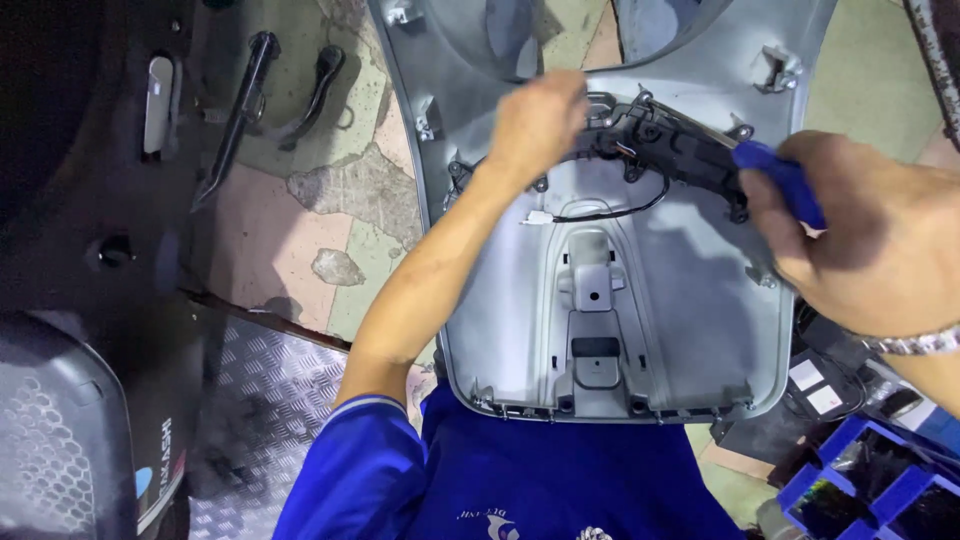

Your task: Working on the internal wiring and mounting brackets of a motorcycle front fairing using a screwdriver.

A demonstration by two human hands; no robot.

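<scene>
A grey plastic scooter body panel (520, 330) lies inside-up across my lap. A black lamp unit (680, 150) with a thin black wire (610, 213) and white plug sits across its upper part. My left hand (538, 120) presses on the left end of that black unit, fingers curled over it. My right hand (870, 235) grips a blue-handled screwdriver (785, 180) whose tip points at the right end of the unit. A metal watch band shows on my right wrist.
A black scooter body (90, 200) stands at the left, with two black levers (285, 95) on the cracked floor. Chequered metal plate (265, 400) lies at lower left. A blue parts tray (880, 480) sits at lower right.
</scene>
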